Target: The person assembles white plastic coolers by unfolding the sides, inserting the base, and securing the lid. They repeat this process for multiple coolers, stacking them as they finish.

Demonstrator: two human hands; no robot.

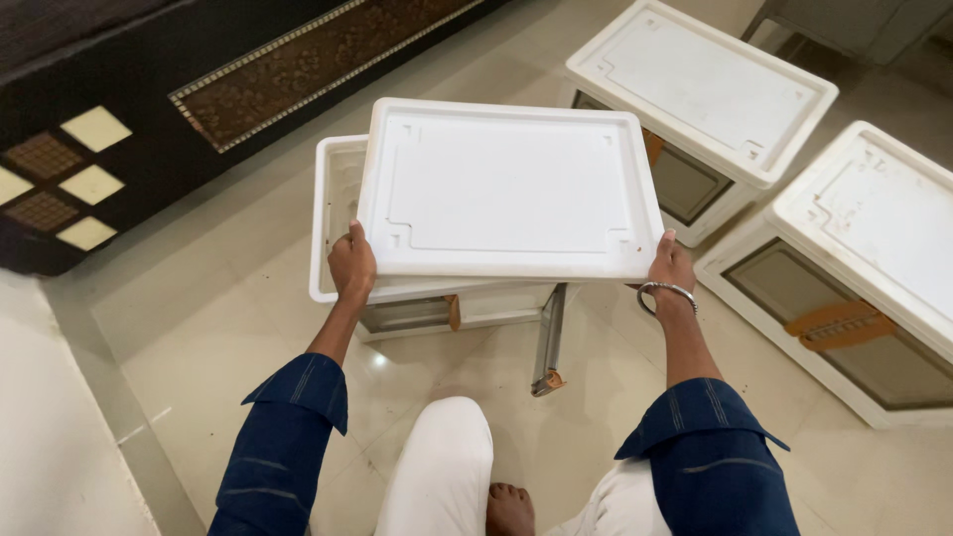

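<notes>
The white lid (506, 189) sat between both hands, above the open white box (333, 213). The left hand (352, 266) and right hand (672, 270) held its near corners tight, arms stretched out.

floor (228, 328): glossy beige tile | on it: three white storage boxes (695, 179), dark patterned rug (199, 89)
</notes>
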